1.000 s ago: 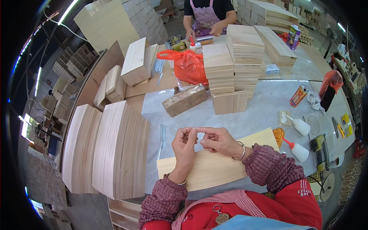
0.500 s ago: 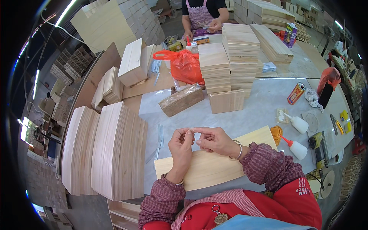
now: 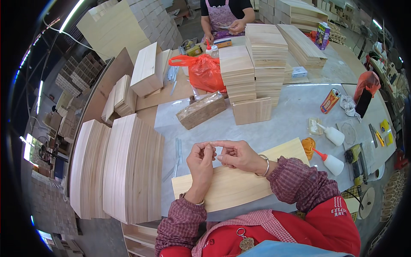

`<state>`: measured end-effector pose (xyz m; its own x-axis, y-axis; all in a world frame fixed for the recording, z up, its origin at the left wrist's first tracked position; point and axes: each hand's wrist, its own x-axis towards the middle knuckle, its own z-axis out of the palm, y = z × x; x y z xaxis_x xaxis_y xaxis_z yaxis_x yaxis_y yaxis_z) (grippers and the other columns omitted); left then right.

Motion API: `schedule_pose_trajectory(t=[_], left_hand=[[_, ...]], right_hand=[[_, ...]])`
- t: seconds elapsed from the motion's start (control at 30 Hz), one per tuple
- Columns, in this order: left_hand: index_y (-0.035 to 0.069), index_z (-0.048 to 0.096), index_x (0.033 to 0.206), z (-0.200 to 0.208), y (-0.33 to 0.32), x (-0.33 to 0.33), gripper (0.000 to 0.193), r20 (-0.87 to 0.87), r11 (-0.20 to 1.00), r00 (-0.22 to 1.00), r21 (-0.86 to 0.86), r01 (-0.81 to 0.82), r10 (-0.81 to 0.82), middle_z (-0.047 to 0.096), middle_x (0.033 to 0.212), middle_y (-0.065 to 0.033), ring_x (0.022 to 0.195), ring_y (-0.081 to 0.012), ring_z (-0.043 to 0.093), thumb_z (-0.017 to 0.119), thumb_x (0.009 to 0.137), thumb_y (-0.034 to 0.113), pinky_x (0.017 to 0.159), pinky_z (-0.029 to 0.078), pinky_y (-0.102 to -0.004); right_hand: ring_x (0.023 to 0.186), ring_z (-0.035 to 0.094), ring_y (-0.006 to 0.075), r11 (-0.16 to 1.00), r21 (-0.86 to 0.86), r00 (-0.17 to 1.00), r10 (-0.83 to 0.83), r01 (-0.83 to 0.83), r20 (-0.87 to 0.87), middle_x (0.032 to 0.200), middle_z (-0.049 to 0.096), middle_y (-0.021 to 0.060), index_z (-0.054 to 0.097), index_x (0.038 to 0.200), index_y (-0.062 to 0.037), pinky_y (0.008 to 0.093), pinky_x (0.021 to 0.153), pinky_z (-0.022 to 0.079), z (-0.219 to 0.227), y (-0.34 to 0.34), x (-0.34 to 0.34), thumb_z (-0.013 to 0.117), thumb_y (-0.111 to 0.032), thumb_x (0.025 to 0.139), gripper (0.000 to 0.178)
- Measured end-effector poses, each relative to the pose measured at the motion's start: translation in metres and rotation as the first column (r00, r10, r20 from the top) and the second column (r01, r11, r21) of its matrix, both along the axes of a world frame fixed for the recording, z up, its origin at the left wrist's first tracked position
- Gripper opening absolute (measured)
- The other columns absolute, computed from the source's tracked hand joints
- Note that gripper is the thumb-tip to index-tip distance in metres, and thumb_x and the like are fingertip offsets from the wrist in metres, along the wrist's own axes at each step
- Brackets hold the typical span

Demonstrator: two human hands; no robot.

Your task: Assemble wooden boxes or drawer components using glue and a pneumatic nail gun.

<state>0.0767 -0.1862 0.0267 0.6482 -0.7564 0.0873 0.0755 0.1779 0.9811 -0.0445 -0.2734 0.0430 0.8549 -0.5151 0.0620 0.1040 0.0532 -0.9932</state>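
Note:
Over a pale wooden board (image 3: 244, 185) lying on the table in front of me, my two hands meet at the fingertips. My left hand (image 3: 200, 165) is closed, thumb against the curled index finger. My right hand (image 3: 237, 155) reaches toward it with its index finger stretched to the left fingertips and its thumb bent below. Whatever sits between the fingers is too small or hidden to make out. Thin clear strips (image 3: 177, 156) lie on the table just left of my left hand.
Tall stacks of boards stand at left (image 3: 132, 167) and far middle (image 3: 267, 64), near a wrapped block (image 3: 201, 110) and red plastic bag (image 3: 201, 73). Glue bottles (image 3: 333, 165), a can (image 3: 330, 101) and a nail gun (image 3: 354, 160) lie right. A co-worker (image 3: 224, 19) stands across the table.
My hands stay almost in place, fingertips together. The whole view has shifted very slightly. Across the table, the co-worker's hands have moved a little.

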Motion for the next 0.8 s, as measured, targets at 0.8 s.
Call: schedule_pose_trajectory(t=[0.8], left_hand=[[0.001,0.056,0.094,-0.0006,0.0000,0.0002,0.011,-0.024,0.996,0.999,-0.072,0.043,-0.045,0.059,0.080,-0.0053,0.068,-0.0104,0.053,0.057,0.092,0.012,0.063,0.045,-0.0217]], right_hand=[[0.052,0.046,0.0060,0.999,0.041,1.000,0.008,-0.007,-0.019,0.063,0.055,0.0006,0.056,0.124,-0.0005,0.0165,0.046,0.036,0.0023,0.0013,-0.0022,0.061,-0.002,0.082,0.042]])
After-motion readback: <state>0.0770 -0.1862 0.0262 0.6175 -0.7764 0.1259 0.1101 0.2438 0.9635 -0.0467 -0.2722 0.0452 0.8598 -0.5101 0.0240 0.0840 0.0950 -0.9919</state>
